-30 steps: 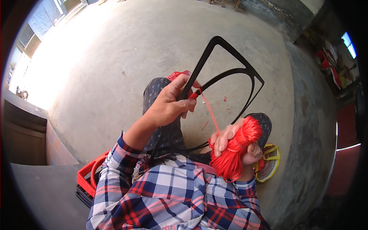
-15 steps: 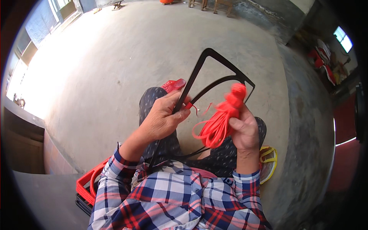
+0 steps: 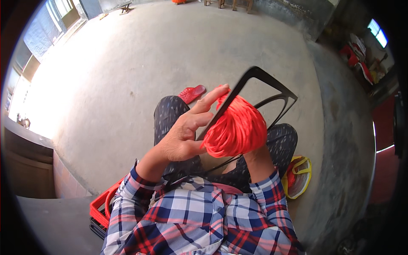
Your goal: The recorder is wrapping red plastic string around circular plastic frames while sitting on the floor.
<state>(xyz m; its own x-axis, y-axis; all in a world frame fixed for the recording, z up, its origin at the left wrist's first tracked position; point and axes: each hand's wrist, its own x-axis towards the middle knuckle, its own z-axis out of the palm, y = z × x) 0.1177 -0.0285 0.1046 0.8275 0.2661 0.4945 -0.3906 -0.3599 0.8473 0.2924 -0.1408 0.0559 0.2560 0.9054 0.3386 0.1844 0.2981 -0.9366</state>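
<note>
My left hand (image 3: 187, 132) is at a black frame (image 3: 233, 91), its index finger stretched upward and the others bent against the frame's bar. The thumb lies low, beside the red cord bundle (image 3: 239, 129). That thick looped bundle sits just behind the bar, between my two hands. My right hand (image 3: 251, 158) supports the bundle from behind and below; its fingers are hidden by the cord. The frame has bent corners and a curved inner strip, and its lower part runs down toward my lap.
A red basket (image 3: 101, 208) stands by my left side, with dark pieces under it. To my right lies a yellow-edged bag (image 3: 304, 176) with something red inside. A red slipper (image 3: 191, 94) shows beyond my left knee. Wooden stools (image 3: 241, 5) stand at the far wall.
The red cord bundle has moved left and turned, now against the frame's bar by my left hand. My left fingers have stretched out. The frame has shifted slightly right and down.
</note>
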